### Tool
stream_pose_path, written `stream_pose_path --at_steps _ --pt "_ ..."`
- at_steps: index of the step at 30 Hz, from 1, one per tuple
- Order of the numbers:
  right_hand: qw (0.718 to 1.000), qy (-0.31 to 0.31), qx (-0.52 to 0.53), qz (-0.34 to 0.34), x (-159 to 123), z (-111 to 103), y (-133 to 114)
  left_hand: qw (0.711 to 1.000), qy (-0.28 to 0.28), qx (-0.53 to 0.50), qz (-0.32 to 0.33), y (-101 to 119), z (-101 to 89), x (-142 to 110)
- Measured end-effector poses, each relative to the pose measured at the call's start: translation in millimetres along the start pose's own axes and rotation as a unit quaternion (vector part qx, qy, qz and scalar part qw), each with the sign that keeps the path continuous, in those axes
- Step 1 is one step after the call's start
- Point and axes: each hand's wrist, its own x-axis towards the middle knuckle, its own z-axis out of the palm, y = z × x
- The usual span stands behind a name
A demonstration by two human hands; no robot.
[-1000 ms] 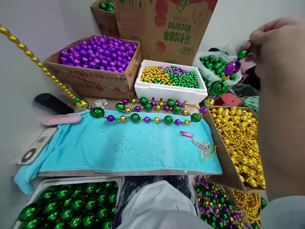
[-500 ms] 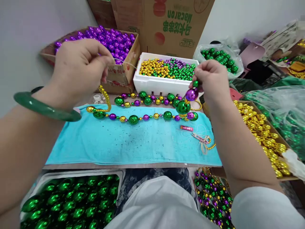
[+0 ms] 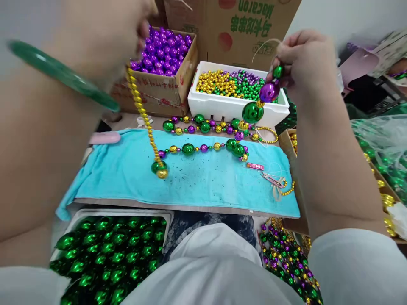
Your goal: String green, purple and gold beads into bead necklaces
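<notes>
A bead garland (image 3: 188, 149) in green, purple and gold runs between my two hands, its middle lying on the turquoise towel (image 3: 197, 182). My left hand (image 3: 117, 34), blurred and partly cut off by the top edge, is closed at the upper end of the garland's gold bead chain (image 3: 142, 110). Thin pale string sticks out beyond its fingertips. With thumb and fingers pinched, my right hand (image 3: 302, 55) holds the opposite end up. Large purple (image 3: 269, 92) and green beads (image 3: 252, 112) dangle below it, and a loose string end curls out from the fingers.
Behind the towel lies another bead garland (image 3: 205, 126). A white foam box (image 3: 235, 106) of small beads and a carton (image 3: 159, 91) of purple beads stand beyond. Scissors (image 3: 272, 180) and a small red packet (image 3: 255, 166) rest on the towel. Green beads fill a tray (image 3: 168, 220) below.
Both hands have risen, the right one also shifting rightward. More of the gold chain now hangs straight below my left hand. The garland's right part has lifted higher, and the view has shifted.
</notes>
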Motion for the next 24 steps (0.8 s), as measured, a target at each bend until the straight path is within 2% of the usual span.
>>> stream_pose_path --at_steps 1,3,6,8,11,13,15,16,19,20,22,24 --pt "1.000 -0.022 0.003 -0.002 -6 3 2 1.000 0.011 -0.011 0.003 2 12.1 -7" --pt "0.997 -0.070 0.015 0.009 -23 8 12 0.997 -0.015 -0.072 0.000 -4 41.2 -26" --pt "0.984 -0.159 0.056 0.050 -50 10 33 0.991 -0.080 -0.109 0.003 -30 87.7 -64" --pt "0.964 -0.240 0.076 0.083 -68 7 47 0.985 -0.114 -0.132 -0.004 -51 114.1 -93" --pt "0.917 -0.361 0.086 0.146 -92 0 66 0.973 -0.163 -0.147 -0.069 -79 139.8 -127" --pt "0.891 -0.404 0.089 0.184 -107 -1 77 0.972 -0.173 -0.126 -0.100 -96 144.9 -135" --pt "0.882 -0.409 0.096 0.215 -120 1 88 0.980 -0.150 -0.087 -0.103 -111 137.0 -128" --pt "0.883 -0.399 0.102 0.226 -125 2 93 0.985 -0.124 -0.066 -0.100 -116 127.3 -119" --pt "0.900 -0.337 0.138 0.238 -136 9 103 0.995 -0.032 -0.013 -0.091 -120 78.6 -80" --pt "0.909 -0.308 0.156 0.233 -138 13 105 0.997 0.014 0.004 -0.074 -116 59.4 -68" --pt "0.931 -0.231 0.188 0.210 -139 24 107 0.996 0.065 -0.021 -0.056 -101 26.4 -50" --pt "0.952 -0.141 0.206 0.179 -141 40 110 0.995 0.049 -0.063 -0.052 -82 11.7 -46"
